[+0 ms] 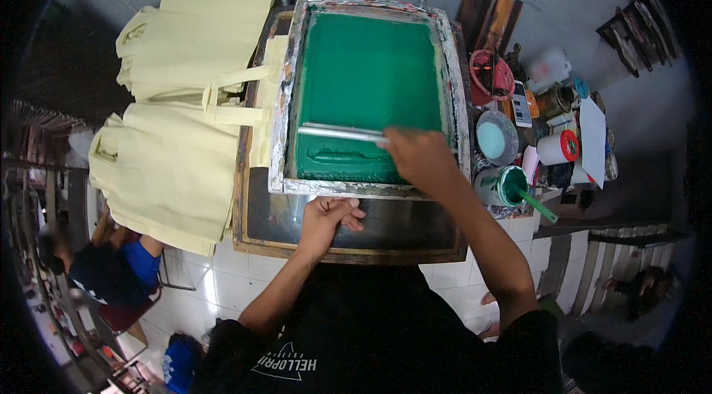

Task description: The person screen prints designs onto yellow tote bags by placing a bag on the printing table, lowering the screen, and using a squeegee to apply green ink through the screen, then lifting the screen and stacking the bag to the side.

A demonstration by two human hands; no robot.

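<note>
My left hand (pixel 332 220) is half-curled at the near rail of the screen-printing frame (pixel 371 190); I cannot tell whether it grips. Farther in, my right hand (pixel 417 158) is closed around the squeegee (pixel 337 131), which extends left over green ink (pixel 371 68).

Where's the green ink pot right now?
In the head view, the green ink pot stands right of the screen frame, nearer the person than the grey bowl.

The bare right hand (pixel 417 151) is closed in a grip, its bare forearm (pixel 489 237) slanting up from lower right. The bare left hand (pixel 331 217) curls loosely.
</note>
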